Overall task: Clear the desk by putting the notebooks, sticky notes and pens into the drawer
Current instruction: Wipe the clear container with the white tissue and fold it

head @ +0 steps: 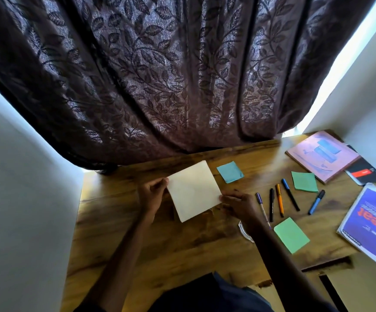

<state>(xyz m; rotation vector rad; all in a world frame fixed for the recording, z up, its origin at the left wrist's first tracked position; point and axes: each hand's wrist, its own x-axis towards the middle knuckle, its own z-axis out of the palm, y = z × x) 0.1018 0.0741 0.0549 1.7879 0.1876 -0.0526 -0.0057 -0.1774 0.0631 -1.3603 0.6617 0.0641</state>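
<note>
The left hand (151, 194) and the right hand (238, 204) each pinched one side of a cream paper pad (193, 193), which sat between them above the wooden desk (182, 251). The pens (279, 200) lay just right of the right hand, with green sticky notes (291, 235) near them.

A dark leaf-patterned curtain (160, 75) hangs behind the desk's far edge; white walls (13, 199) flank the wooden tabletop (182, 248) on both sides.

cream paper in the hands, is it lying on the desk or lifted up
Lifted: the cream paper is pinched at opposite edges by the left hand and right hand, tilted above the desk.
</note>
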